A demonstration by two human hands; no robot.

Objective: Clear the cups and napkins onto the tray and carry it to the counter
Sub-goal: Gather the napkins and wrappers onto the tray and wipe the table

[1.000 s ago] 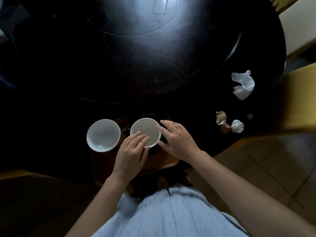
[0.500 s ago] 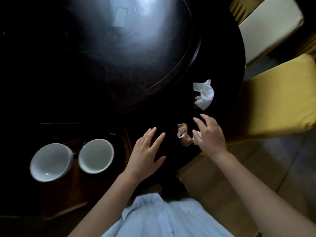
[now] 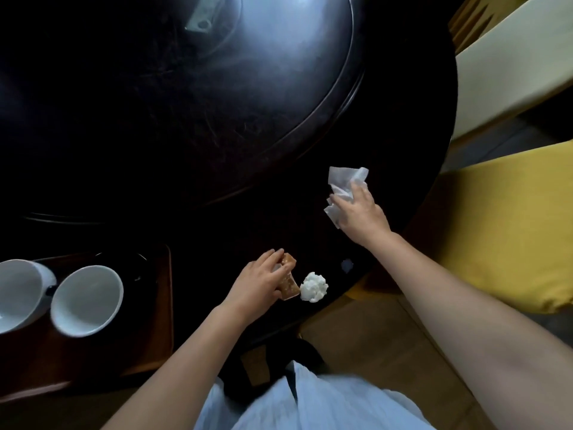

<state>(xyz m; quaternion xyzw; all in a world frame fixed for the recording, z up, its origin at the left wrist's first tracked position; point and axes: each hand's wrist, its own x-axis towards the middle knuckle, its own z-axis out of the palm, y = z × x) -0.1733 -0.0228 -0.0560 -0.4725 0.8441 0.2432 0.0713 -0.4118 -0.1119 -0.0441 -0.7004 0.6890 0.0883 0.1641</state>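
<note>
White crumpled napkin (image 3: pixel 342 189) under right hand (image 3: pixel 361 214), 2 white cups (image 3: pixel 86 301) on tray (image 3: pixel 148 346)

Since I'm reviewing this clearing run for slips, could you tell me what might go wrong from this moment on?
1. The crumpled white napkin ball lies untouched beside the left hand, which is on the brown wrapper; it could be knocked off the table edge or left behind.
2. The two cups sit touching at one end of the tray; lifted unevenly, they may clink or slide.
3. The right hand holds the loose white napkin only partly, so it might slip.
</note>
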